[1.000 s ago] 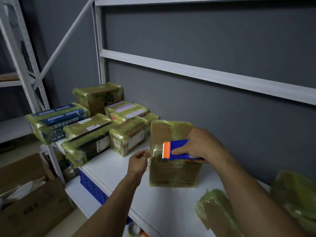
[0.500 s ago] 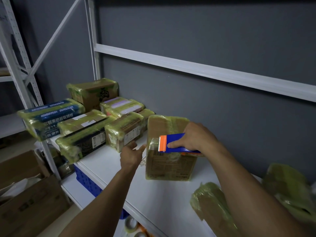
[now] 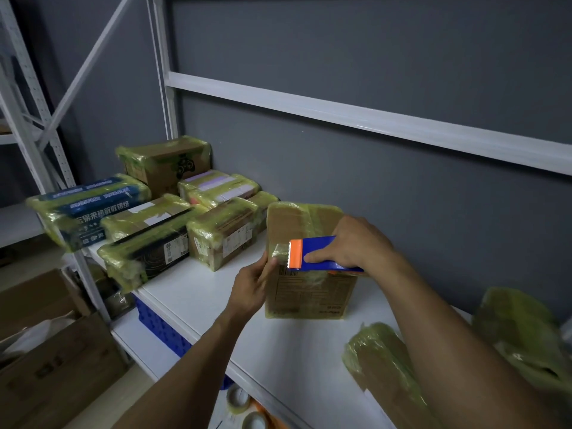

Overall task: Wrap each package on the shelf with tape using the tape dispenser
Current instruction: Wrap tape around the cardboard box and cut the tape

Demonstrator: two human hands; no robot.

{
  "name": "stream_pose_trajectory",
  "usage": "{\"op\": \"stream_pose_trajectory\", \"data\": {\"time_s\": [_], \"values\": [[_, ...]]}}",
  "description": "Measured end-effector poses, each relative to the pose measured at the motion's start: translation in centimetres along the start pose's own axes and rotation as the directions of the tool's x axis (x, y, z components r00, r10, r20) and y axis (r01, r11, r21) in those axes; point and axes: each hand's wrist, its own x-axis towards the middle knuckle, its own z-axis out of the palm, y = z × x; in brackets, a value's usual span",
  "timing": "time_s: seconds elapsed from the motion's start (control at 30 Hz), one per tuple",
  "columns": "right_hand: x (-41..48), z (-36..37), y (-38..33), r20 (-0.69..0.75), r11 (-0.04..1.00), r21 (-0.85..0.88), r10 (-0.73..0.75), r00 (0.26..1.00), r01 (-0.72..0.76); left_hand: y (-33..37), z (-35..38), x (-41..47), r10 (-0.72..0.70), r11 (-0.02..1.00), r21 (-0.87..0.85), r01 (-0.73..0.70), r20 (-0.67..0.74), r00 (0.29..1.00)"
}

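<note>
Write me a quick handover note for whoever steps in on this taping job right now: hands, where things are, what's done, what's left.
Left hand grips the left edge of the upright box, thumb on the tape end.
Right hand holds the tape dispenser against the box's front.
The box stands on the shelf; its top is taped, its lower front looks bare.
Done: wrapped packages piled at the left rear.
Left: finish wrapping this box.

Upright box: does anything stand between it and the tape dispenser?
Nothing visible does. The right hand holds the tape dispenser at the front of the upright box, and the left hand grips its left edge.
</note>
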Motion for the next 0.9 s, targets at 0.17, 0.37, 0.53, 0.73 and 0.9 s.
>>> {"op": "stream_pose_trajectory", "data": {"time_s": [0.17,0.37,0.53,0.73,0.9], "values": [[-0.2,0.1,0.2,-0.004,1.000,0.018,0.000,1.000,0.000,-0.5,-2.1,1.1,0.130,0.987,0.082,-0.138,0.096,0.987],[-0.3,0.3,0.4,-0.003,1.000,0.030,0.009,1.000,-0.009,0.1,-2.7,3.0,0.230,0.946,0.196,-0.258,0.154,0.961],[-0.5,0.9,0.7,-0.001,0.999,0.041,-0.003,1.000,0.003,0.0,-2.7,2.9,0.241,0.939,0.224,-0.261,0.111,0.964],[-1.2,-0.3,2.9,-0.055,1.000,0.000,0.022,0.998,-0.022,-0.2,-3.6,2.8,0.277,0.911,0.302,-0.282,0.059,0.959],[-1.1,-0.4,3.8,-0.058,0.999,-0.025,0.036,0.998,-0.038,0.5,-3.2,2.4,0.370,0.807,0.444,-0.390,0.134,0.919]]}}
